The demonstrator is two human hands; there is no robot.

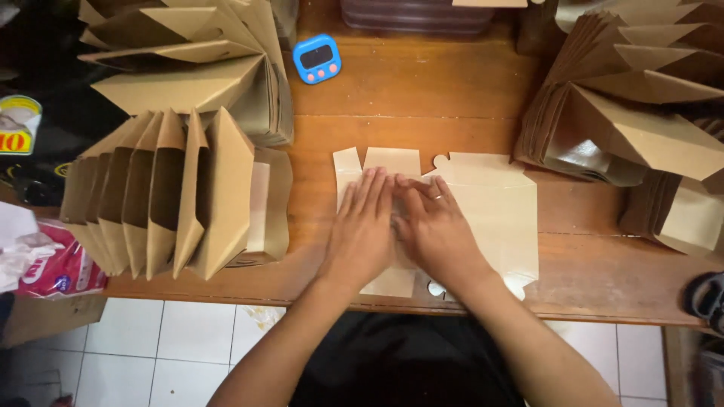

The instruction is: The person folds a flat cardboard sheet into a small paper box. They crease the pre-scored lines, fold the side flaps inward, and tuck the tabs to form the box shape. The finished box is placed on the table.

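Two bare forearms, no sleeves in view, nothing on either wrist. Left hand [360,230]: no rings, no glove, nails short & plain. Right hand [437,230]: thin, light-coloured ring on one finger, otherwise bare, nails short too. Below the arms a dark, prob. black garment covers lap/torso; plain, no print visible, cut & type can't be made out.

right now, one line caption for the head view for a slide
Left hand and right hand press a flat cardboard box blank on a wooden table, between stacks of folded boxes.
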